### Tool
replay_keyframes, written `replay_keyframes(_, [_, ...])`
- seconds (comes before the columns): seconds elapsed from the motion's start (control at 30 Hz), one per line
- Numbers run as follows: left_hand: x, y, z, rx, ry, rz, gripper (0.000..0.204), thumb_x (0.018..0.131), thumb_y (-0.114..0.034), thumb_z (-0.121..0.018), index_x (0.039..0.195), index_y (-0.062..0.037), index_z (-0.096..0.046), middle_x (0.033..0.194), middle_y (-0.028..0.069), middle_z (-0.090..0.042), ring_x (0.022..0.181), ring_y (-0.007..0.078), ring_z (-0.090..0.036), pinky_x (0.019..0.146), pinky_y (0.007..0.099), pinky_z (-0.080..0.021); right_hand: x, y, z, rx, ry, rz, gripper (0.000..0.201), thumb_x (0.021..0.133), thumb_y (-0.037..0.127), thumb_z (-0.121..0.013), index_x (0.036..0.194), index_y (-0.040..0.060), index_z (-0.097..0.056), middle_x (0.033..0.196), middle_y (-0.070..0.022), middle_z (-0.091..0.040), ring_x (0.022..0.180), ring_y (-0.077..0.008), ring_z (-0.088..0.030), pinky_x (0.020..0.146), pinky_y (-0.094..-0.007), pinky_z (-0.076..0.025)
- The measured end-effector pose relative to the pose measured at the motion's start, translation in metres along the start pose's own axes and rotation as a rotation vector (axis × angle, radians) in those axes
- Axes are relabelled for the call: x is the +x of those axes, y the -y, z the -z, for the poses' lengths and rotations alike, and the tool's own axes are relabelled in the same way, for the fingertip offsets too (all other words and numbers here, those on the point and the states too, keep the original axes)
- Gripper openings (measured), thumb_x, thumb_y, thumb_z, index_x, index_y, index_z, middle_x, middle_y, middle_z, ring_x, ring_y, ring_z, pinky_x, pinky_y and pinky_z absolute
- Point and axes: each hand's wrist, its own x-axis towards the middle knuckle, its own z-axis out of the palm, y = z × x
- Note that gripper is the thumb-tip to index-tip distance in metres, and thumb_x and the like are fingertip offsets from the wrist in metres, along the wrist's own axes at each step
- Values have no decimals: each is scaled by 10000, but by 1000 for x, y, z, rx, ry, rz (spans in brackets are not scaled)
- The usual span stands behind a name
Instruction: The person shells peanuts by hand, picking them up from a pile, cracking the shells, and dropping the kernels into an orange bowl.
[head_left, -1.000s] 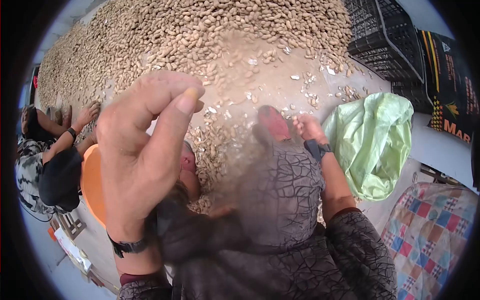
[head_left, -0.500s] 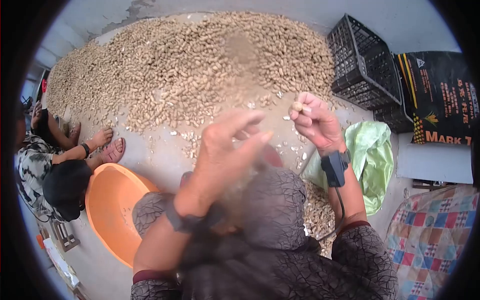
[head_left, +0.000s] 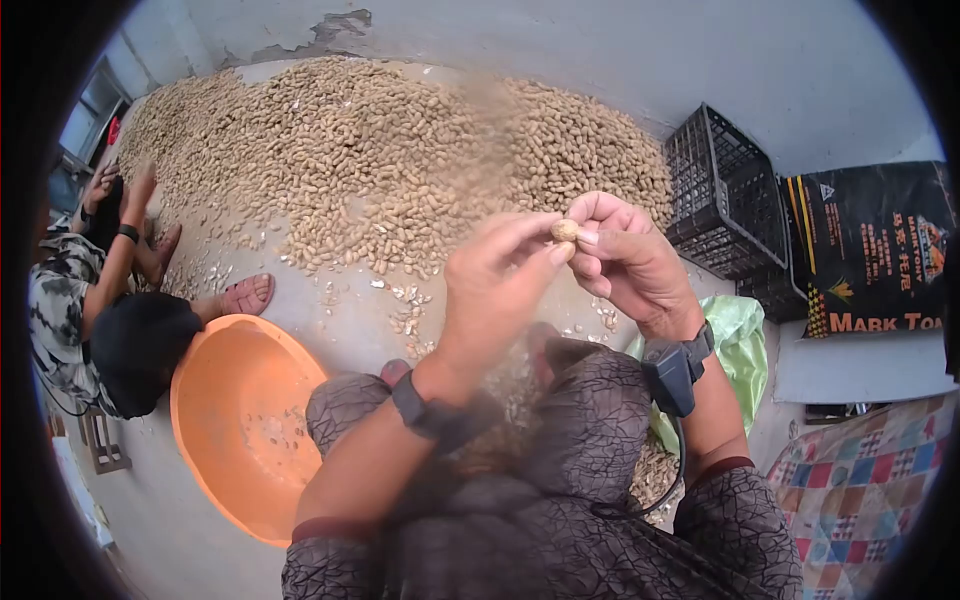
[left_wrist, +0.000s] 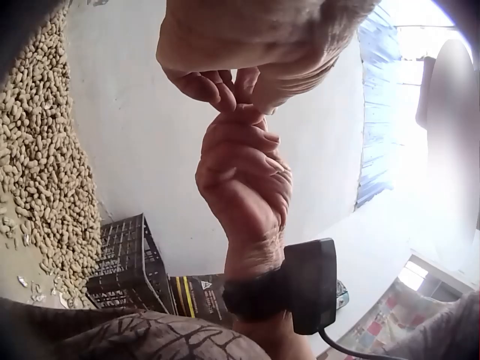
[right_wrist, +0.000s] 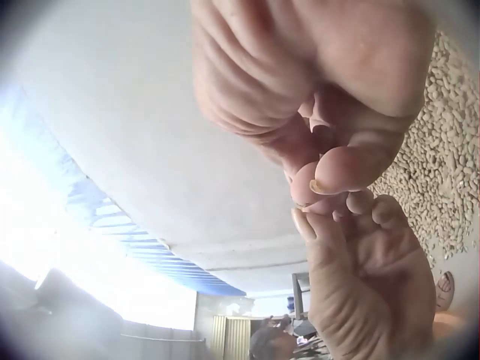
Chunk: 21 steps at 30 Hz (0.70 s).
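One peanut is held up between both hands in the head view, above the knees. The right hand pinches it between thumb and fingers. The left hand reaches it from the other side, thumb and index fingertip touching the shell. In the left wrist view the left hand is at the top, its fingertips meeting those of the right hand; the peanut is hidden there. The right wrist view shows the right hand above and the left hand below, fingertips together.
A large peanut heap lies along the wall. An orange basin is at the left beside another person. Black crates, a green sack, a black printed bag and a patchwork cloth are at the right.
The left hand has moved away from the camera and then right, onto the peanut. The right hand has risen from low by the shoe, bringing the peanut up. The head view has tilted upward.
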Motion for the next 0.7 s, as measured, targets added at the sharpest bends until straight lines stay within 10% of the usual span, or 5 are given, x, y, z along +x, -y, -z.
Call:
replay_keyframes(0.23, [3, -6, 17, -148, -164, -34, 192, 796, 23, -635, 988, 24, -642, 934, 76, -612, 746, 106, -613, 675, 226, -496, 11, -7, -37, 3, -43, -70, 126, 858, 115, -606, 944, 23, -601, 799, -16, -610, 617, -42, -531, 503, -164, -416])
replay_keyframes(0.5, [0, -30, 32, 306, -115, -299, 195, 780, 17, -632, 975, 27, -636, 918, 90, -608, 765, 128, -607, 659, 262, -499, 8, -2, -53, -166, -119, -65, 140, 836, 144, -641, 910, 31, -607, 767, -12, -609, 606, -48, -534, 505, -166, -417])
replay_keyframes(0.7, [-4, -15, 32, 139, -52, -90, 213, 843, -49, -632, 1049, 5, -637, 916, 12, -617, 764, 71, -567, 687, 207, -461, 3, -19, -53, -181, -194, 8, 89, 838, 68, -614, 892, 11, -573, 743, -20, -596, 597, -60, -539, 484, -178, -424])
